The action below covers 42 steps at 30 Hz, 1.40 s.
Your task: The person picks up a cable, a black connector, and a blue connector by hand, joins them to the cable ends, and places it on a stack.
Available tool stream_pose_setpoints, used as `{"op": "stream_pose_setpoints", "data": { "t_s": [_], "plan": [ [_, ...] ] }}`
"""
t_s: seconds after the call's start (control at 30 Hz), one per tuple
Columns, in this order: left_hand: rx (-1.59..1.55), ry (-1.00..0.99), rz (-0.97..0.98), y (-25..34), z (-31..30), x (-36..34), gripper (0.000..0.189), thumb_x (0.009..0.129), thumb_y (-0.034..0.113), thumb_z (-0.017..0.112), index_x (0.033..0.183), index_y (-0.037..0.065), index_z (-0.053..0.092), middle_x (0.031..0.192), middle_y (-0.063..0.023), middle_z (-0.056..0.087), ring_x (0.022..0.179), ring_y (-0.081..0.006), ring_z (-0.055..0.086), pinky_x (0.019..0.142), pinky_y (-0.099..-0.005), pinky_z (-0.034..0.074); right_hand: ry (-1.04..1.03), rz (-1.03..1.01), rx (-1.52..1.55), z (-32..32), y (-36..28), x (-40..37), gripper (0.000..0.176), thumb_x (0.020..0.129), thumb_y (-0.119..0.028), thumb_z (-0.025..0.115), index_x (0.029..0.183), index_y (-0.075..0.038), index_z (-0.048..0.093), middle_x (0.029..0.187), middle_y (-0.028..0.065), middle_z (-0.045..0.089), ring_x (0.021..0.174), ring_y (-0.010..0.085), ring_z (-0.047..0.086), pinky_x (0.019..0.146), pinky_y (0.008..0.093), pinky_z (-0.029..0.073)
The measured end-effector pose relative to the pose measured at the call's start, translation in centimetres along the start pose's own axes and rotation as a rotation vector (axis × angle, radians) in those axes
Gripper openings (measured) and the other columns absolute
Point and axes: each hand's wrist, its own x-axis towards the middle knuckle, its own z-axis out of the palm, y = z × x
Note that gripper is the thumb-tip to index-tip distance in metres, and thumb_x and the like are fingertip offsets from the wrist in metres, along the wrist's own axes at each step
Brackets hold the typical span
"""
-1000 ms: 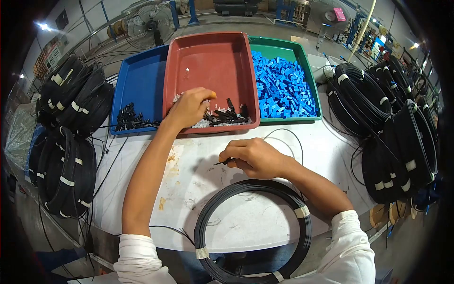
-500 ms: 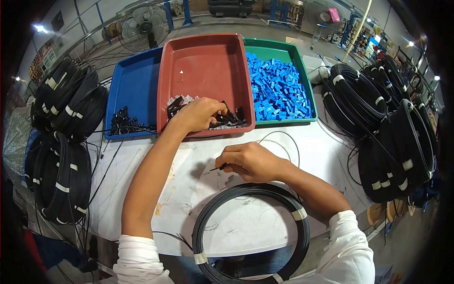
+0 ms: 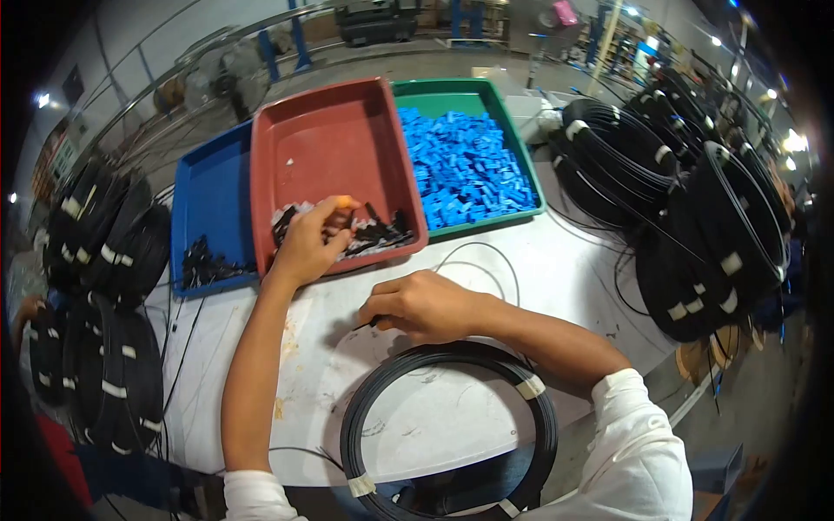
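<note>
My left hand (image 3: 310,243) is over the lower part of the red tray (image 3: 334,139), its fingers apart above black parts (image 3: 382,227) and clear pieces; whether it touches them is hard to tell. My right hand (image 3: 426,306) hovers over the white table, fingers closed on the end of a black cable (image 3: 367,324) that sticks out to the left. Below it lies a coil of black cable (image 3: 369,391) bound with pale tape, at the table's front edge.
A blue tray (image 3: 213,165) with small black parts stands left of the red one. The green tray (image 3: 512,130) at right holds blue pieces (image 3: 469,169). Black cable coils stand at the far left (image 3: 113,347) and right (image 3: 617,148).
The view has turned, so trays and table appear shifted left. My left hand has opened its fingers over the black parts. My right hand keeps its hold on the cable end.
</note>
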Motion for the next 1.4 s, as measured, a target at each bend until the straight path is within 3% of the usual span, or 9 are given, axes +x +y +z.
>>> {"op": "stream_pose_setpoints", "data": {
  "t_s": [0.1,0.3,0.43,0.67,0.8,0.93,1.07,1.13,1.4],
  "plan": [
    [-0.198,0.055,-0.062,-1.4,0.7,-0.8,0.039,0.090,-0.008,0.054,0.127,0.002,0.055,0.100,-0.0081,0.066,0.087,-0.0115,0.068,0.076,-0.0248,0.056,0.008,0.013,-0.031,0.2,-0.1,-0.2,0.023,0.076,-0.008,0.072,0.098,-0.007,0.066,0.089,0.0100,0.067,0.082,0.0329,0.067,0.069,0.0438,0.052],
    [-0.486,0.146,-0.144,-3.1,-0.1,-1.4,0.028,0.091,-0.004,0.062,0.119,-0.002,0.058,0.099,-0.0088,0.066,0.085,-0.0121,0.067,0.077,-0.0247,0.056,0.014,0.049,-0.052,0.2,-0.1,-0.4,0.021,0.076,-0.007,0.070,0.097,-0.006,0.066,0.090,0.0092,0.067,0.084,0.0310,0.068,0.069,0.0429,0.052],
    [-0.487,0.206,-0.108,-3.0,-0.3,-1.2,0.028,0.089,-0.003,0.067,0.116,-0.003,0.059,0.102,-0.0098,0.068,0.089,-0.0115,0.067,0.081,-0.0234,0.055,-0.017,0.025,-0.059,0.3,0.3,-0.3,0.022,0.081,-0.004,0.069,0.103,-0.005,0.066,0.094,0.0097,0.068,0.080,0.0314,0.068,0.068,0.0417,0.053],
    [-0.371,0.225,-0.122,-1.4,-0.5,-1.5,0.025,0.090,-0.007,0.064,0.114,-0.003,0.060,0.103,-0.0109,0.071,0.091,-0.0116,0.067,0.081,-0.0237,0.056,-0.023,0.043,-0.047,-0.4,0.2,-0.2,0.022,0.077,-0.002,0.067,0.098,-0.006,0.066,0.092,0.0095,0.067,0.084,0.0307,0.068,0.070,0.0426,0.053],
    [-0.335,0.322,-0.083,0.2,-0.4,-1.8,0.026,0.084,-0.015,0.062,0.105,-0.002,0.060,0.092,-0.0102,0.072,0.079,-0.0124,0.069,0.073,-0.0249,0.057,0.164,0.105,-0.051,-1.6,0.9,0.0,0.018,0.084,-0.007,0.067,0.102,-0.005,0.067,0.092,0.0145,0.069,0.089,0.0360,0.067,0.075,0.0449,0.053],
    [-0.289,0.313,-0.063,2.2,-0.4,-2.1,0.023,0.084,-0.018,0.056,0.099,-0.001,0.059,0.090,-0.0115,0.073,0.074,-0.0124,0.068,0.069,-0.0257,0.057,0.271,0.155,-0.068,-3.7,1.3,0.0,0.020,0.082,-0.006,0.067,0.102,-0.005,0.069,0.096,0.0137,0.071,0.090,0.0323,0.069,0.077,0.0421,0.054],
    [-0.306,0.303,0.033,4.9,0.0,-2.7,0.023,0.089,-0.011,0.058,0.108,0.001,0.056,0.092,-0.0128,0.074,0.088,-0.0169,0.072,0.076,-0.0262,0.056,0.345,0.161,-0.062,-6.0,0.7,-0.1,0.022,0.081,-0.006,0.068,0.103,-0.006,0.070,0.094,0.0122,0.072,0.084,0.0287,0.071,0.073,0.0376,0.055],
    [-0.205,0.167,0.019,6.2,-0.7,-3.7,0.023,0.096,-0.005,0.052,0.119,0.001,0.050,0.109,-0.0115,0.065,0.104,-0.0162,0.065,0.092,-0.0280,0.051,0.364,0.175,-0.030,-6.6,-0.1,-0.1,0.022,0.082,-0.008,0.070,0.104,-0.006,0.070,0.094,0.0122,0.072,0.081,0.0269,0.070,0.070,0.0361,0.054],
    [-0.200,0.183,0.099,8.2,-0.3,-5.5,0.030,0.100,0.011,0.058,0.122,-0.004,0.046,0.111,-0.0161,0.070,0.109,-0.0194,0.064,0.100,-0.0337,0.048,0.367,0.190,0.087,-6.8,-3.6,0.2,0.013,0.085,-0.010,0.071,0.096,-0.003,0.068,0.081,0.0079,0.064,0.067,0.0197,0.060,0.060,0.0310,0.048]
  ]
}}
